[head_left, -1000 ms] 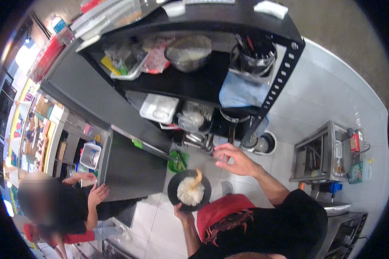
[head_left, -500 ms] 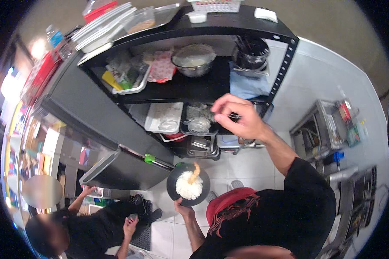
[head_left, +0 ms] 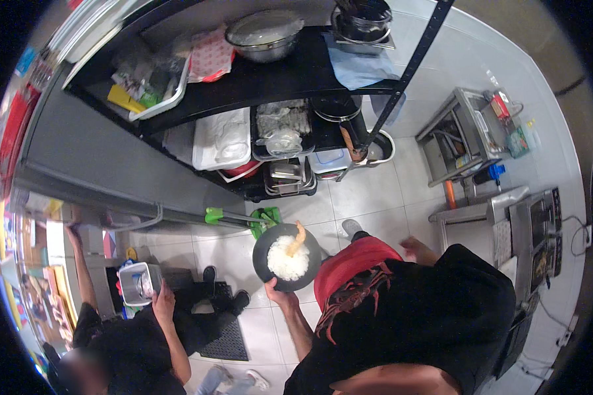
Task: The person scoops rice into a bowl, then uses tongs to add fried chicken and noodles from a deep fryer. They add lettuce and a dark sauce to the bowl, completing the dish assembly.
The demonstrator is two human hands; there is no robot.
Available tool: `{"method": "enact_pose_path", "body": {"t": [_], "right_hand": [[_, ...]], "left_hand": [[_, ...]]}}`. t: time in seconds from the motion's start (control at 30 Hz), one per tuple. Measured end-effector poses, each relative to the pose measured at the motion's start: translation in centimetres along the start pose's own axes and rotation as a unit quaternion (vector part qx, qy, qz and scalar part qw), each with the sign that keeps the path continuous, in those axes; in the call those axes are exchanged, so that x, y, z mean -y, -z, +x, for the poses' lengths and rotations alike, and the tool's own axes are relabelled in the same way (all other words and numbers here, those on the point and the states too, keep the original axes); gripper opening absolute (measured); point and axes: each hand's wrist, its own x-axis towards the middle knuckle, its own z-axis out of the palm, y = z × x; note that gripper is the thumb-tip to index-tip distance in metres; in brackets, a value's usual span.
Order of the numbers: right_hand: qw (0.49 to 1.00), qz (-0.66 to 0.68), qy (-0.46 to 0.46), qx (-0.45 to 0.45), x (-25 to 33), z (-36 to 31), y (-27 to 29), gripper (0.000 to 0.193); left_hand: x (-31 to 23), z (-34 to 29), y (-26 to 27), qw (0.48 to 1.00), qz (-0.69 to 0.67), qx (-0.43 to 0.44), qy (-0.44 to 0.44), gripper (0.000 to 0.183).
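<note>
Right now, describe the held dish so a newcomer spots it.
Find the black shelving rack, then the green plastic item below it. Down and right of that in the picture, the left hand holds a round black dish by its edge. Unlike its neighbours, it carries white rice and a golden fried piece.

"What's the top?"
"A black T-shirt [head_left: 422, 322] with a spindly, reddish print [head_left: 354, 299] on the front."
"Sleeves?"
"Short sleeves [head_left: 466, 268], plain black."
"And lower down?"
"A red, apron-like cloth [head_left: 354, 262] around the waist, and a grey shoe [head_left: 350, 227]."
</note>
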Motion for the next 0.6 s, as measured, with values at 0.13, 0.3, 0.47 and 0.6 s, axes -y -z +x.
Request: {"method": "enact_pose_path", "body": {"t": [0.13, 0.3, 0.47, 0.6], "right_hand": [[0.916, 0.283, -0.284, -0.034, -3.0, -11.0, -2.8, 0.026], [0.679, 0.486, -0.524, -0.167, 2.6, -12.3, -9.2, 0.028], [0.757, 0.382, -0.487, -0.209, 6.3, -12.0, -11.8, 0.037], [0.739, 0.313, -0.512, -0.308, 12.8, -13.1, -18.0, 0.034]], "left_hand": [[-1.2, 2.0, -0.3, 0.997, 0.054, 0.028, 0.049, 0.063], [-3.4, 5.4, -1.7, 0.973, 0.157, 0.143, 0.091, 0.063], [-4.4, 4.4, -3.9, 0.941, 0.254, 0.196, 0.106, 0.062], [-4.4, 3.8, -6.6, 0.928, 0.263, 0.239, 0.107, 0.066]]}}
